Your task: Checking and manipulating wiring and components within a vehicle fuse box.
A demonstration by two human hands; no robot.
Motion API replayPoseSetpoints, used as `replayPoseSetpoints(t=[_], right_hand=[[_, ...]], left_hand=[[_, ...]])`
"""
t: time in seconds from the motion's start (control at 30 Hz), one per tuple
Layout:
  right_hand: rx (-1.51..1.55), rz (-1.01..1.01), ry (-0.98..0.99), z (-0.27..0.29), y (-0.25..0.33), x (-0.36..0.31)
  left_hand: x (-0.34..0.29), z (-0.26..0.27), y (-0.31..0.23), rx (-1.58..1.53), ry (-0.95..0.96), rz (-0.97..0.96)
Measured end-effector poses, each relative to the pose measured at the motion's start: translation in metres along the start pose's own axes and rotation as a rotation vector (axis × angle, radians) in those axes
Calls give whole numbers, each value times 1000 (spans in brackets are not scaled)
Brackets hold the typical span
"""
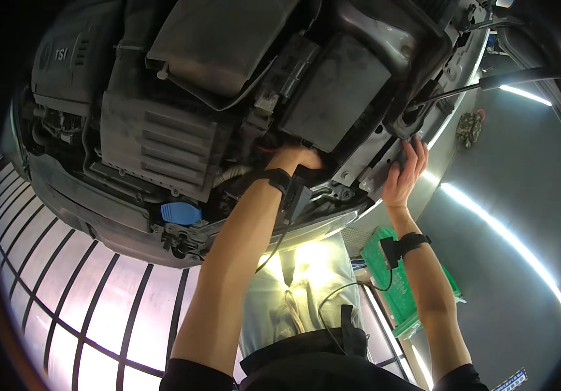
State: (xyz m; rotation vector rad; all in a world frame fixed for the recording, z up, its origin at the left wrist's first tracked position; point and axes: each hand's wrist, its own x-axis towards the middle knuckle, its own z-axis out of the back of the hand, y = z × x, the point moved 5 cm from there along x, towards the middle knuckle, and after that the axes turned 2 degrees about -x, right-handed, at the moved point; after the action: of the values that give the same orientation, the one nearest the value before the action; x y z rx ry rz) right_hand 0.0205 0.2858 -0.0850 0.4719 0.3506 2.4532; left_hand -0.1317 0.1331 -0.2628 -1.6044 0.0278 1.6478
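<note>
My left hand reaches down into the engine bay of a car, just below a black rectangular box. Its fingers disappear under the box's near edge, so what they touch is hidden. My right hand rests on the fender edge at the right side of the bay, fingers stretched out and holding nothing. Left of my left wrist run a pale corrugated hose and a ribbed black air filter housing. A blue fluid cap sits near the front of the bay.
A black engine cover and a large dark cover fill the far side. The hood strut slants above my right hand. A green crate stands beyond the car's front corner. Cables hang from my wrist straps.
</note>
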Motion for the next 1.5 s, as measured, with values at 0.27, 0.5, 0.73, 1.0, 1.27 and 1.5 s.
replayPoseSetpoints(t=[0.27, 0.5, 0.73, 1.0, 1.27, 1.5], right_hand=[[-5, -5, -1, 4, -3, 3], [2, 10, -13, -2, 6, 4], [-13, 19, -3, -1, 1, 3], [-18, 9, 8, -4, 3, 3], [-54, 5, 33, -2, 0, 4], [47, -10, 48, -30, 32, -6]], left_hand=[[-11, -10, -23, -111, -274, 225], [23, -35, -7, -335, -179, 416], [20, -38, -15, -363, -45, 453], [-4, -23, -22, -262, -141, 337], [-4, -23, -30, -121, -165, 292], [17, -76, 62, -405, -624, 447]])
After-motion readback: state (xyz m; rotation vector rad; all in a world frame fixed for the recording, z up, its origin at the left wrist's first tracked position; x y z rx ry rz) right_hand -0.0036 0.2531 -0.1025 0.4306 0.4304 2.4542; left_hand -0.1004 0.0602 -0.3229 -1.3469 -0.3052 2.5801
